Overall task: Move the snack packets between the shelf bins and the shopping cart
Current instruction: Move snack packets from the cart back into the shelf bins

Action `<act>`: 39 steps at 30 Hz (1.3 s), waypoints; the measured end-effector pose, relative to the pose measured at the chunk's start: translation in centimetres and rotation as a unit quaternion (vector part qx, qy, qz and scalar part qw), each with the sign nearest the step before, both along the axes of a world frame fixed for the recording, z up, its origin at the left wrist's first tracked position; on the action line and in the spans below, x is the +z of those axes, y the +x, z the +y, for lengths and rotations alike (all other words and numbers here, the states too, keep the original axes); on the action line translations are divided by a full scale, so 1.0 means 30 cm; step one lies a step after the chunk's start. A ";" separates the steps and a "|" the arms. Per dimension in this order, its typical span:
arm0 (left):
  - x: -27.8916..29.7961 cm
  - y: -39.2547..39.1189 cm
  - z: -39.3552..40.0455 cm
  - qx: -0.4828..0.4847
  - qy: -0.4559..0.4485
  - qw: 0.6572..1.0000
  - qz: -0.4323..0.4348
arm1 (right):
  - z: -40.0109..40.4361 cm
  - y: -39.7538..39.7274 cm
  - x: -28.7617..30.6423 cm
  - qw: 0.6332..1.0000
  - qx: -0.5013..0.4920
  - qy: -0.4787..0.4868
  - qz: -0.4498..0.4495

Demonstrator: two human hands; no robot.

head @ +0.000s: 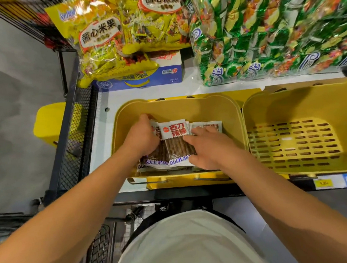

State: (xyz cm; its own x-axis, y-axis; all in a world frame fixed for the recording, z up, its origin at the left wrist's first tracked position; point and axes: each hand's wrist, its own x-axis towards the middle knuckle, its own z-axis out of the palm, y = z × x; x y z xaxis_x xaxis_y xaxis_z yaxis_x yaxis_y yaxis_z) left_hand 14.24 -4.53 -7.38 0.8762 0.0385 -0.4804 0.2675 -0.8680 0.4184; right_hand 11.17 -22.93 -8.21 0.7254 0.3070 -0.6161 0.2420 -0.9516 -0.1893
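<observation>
Several white snack packets (175, 143) with red labels and brown sticks lie stacked in the left yellow shelf bin (174, 108). My left hand (142, 137) grips the left side of the stack, fingers curled over its far edge. My right hand (205, 147) lies on the right side of the stack, fingers bent over the packets. Another packet (206, 126) shows beyond my right fingers. The right yellow bin (295, 141) holds no packets. A wire shopping cart (97, 257) shows at the bottom left, partly hidden by my left arm.
Yellow snack bags (105, 38) and green bulk bags (272, 26) are piled on the white shelf behind the bins, above a blue box (142, 77). A black mesh rack side (72, 140) stands left of the bins. A price tag (332, 182) sits on the shelf edge.
</observation>
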 end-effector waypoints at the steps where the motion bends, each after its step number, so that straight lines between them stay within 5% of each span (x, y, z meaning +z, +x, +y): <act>1: -0.001 -0.012 0.006 -0.032 0.024 0.999 -0.015 | 0.005 -0.003 -0.001 1.000 -0.001 0.000 -0.006; 7: 0.012 -0.049 0.032 -0.215 0.181 0.959 -0.041 | 0.032 0.013 -0.002 0.994 0.000 0.087 -0.061; 13: 0.000 -0.067 0.031 -0.305 0.259 0.916 -0.035 | 0.069 0.039 -0.032 0.998 0.020 0.028 -0.052; 28: 0.007 -0.011 0.085 -0.281 0.048 0.957 -0.056 | 0.081 0.019 0.008 0.990 -0.079 0.092 -0.068; 39: 0.114 -0.115 0.145 -0.188 -0.117 0.945 -0.239 | 0.171 -0.159 0.134 0.915 -0.272 0.183 -0.234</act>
State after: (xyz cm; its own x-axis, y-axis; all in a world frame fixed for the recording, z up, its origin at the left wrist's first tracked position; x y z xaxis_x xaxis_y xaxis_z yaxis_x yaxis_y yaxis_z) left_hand 10.79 -0.18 -3.94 0.9257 -0.3779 0.0167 -0.3099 -0.7324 0.6063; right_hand 6.39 -17.79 -4.20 0.9905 -0.0541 -0.1261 -0.1121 -0.8487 -0.5169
